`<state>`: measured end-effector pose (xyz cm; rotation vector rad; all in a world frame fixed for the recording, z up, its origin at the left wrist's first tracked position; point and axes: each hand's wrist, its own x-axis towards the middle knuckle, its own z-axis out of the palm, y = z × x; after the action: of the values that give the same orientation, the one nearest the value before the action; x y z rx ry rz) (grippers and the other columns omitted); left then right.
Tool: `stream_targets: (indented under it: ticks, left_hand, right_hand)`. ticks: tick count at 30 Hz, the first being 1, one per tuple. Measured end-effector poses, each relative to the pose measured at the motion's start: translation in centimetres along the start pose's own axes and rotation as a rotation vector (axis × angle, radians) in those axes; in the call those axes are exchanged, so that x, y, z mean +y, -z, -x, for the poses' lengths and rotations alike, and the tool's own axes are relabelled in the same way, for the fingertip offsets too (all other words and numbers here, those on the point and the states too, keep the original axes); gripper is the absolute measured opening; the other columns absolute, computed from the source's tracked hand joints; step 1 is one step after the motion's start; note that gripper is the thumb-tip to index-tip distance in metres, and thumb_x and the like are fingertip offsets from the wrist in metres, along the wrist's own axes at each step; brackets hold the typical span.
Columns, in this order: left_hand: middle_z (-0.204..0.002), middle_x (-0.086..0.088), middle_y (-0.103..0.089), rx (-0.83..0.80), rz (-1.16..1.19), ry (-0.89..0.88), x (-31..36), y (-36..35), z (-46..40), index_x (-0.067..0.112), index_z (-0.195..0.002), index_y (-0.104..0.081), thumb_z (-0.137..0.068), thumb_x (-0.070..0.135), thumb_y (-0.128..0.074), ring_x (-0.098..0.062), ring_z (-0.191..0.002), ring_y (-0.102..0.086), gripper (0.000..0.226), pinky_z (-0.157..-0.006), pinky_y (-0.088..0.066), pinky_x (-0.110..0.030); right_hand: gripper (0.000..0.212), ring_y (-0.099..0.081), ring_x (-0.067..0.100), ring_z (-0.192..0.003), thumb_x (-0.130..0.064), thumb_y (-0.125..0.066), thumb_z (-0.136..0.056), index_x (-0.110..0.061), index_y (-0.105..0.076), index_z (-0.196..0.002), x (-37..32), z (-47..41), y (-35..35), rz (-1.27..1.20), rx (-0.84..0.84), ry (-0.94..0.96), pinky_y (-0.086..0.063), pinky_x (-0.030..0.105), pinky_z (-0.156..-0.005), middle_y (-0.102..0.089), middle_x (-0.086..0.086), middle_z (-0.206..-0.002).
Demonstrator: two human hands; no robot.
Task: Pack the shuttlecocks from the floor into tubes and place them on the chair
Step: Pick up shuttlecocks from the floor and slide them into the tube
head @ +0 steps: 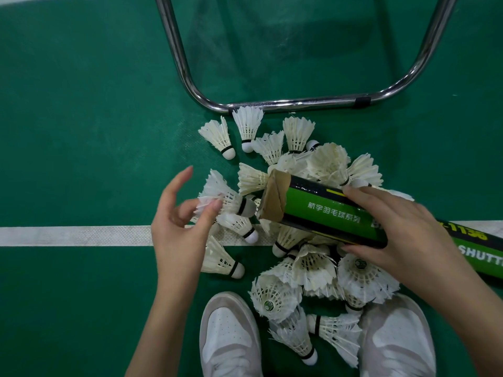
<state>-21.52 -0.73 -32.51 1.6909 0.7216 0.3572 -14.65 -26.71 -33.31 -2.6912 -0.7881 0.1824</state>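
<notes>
A pile of several white feather shuttlecocks [313,257] lies on the green floor between my feet and the chair. My right hand [394,232] grips a green and black shuttlecock tube [326,210], held nearly level over the pile with its cardboard mouth facing left. My left hand [179,224] pinches one shuttlecock [223,197] by its feathers, cork end pointing right, just left of the tube's mouth. The tube's far end runs out of view at the right.
The chair's chrome floor bar [285,103] curves across the top, just beyond the pile; its seat is out of view. A white court line [76,235] crosses the floor. My two white shoes [228,336] stand at the bottom edge.
</notes>
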Motion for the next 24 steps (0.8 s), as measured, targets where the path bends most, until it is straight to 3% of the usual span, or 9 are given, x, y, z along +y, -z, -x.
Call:
stream_targets:
  ticks: [4,9,13,19,24]
  left_hand:
    - [-0.067,-0.007,-0.061,0.041,0.077,-0.026,0.6,-0.3,0.2,0.038,-0.121,-0.054,-0.078,0.011,-0.073,-0.011,-0.077,-0.064,0.054,-0.079,-0.050,-0.016]
    - [-0.072,-0.008,-0.065,0.021,0.105,-0.023,1.4,-1.2,0.6,0.037,-0.120,-0.053,-0.076,0.014,-0.074,-0.010,-0.081,-0.067,0.055,-0.098,-0.049,-0.033]
    - [-0.074,0.001,-0.072,-0.022,0.151,-0.004,1.5,-2.0,1.1,0.036,-0.118,-0.052,-0.073,0.016,-0.073,-0.015,-0.088,-0.070,0.054,-0.101,-0.047,-0.044]
    - [-0.073,-0.004,-0.069,-0.092,0.228,0.014,1.5,-3.0,1.7,0.034,-0.117,-0.051,-0.069,0.016,-0.071,-0.013,-0.078,-0.069,0.055,-0.089,-0.051,-0.028]
    - [-0.062,0.005,-0.055,-0.144,0.258,0.000,1.0,-3.4,2.0,0.033,-0.117,-0.051,-0.076,0.019,-0.067,-0.007,-0.070,-0.060,0.047,-0.075,-0.048,-0.015]
  right_hand:
    - [0.091,-0.056,0.024,-0.104,-0.037,-0.084,-0.053,-0.024,-0.043,-0.133,-0.1,0.0,-0.1,-0.009,0.000,0.005,-0.044,0.042,-0.086,-0.058,0.001,-0.122]
    - [0.090,-0.058,0.026,-0.104,-0.038,-0.084,-0.054,-0.025,-0.043,-0.133,-0.2,0.0,-0.2,-0.016,-0.013,0.008,-0.044,0.042,-0.086,-0.058,0.000,-0.122]
    - [0.090,-0.058,0.027,-0.105,-0.040,-0.082,-0.055,-0.025,-0.042,-0.133,-0.3,-0.1,-0.2,-0.021,-0.020,0.010,-0.043,0.043,-0.087,-0.058,0.001,-0.123]
    - [0.090,-0.058,0.026,-0.106,-0.040,-0.081,-0.055,-0.025,-0.040,-0.133,-0.5,-0.1,-0.2,-0.028,-0.024,0.019,-0.043,0.042,-0.088,-0.057,0.001,-0.124]
    - [0.087,-0.056,0.024,-0.106,-0.041,-0.080,-0.056,-0.025,-0.042,-0.133,-0.5,-0.2,-0.2,-0.047,-0.017,0.022,-0.042,0.040,-0.087,-0.057,0.000,-0.123]
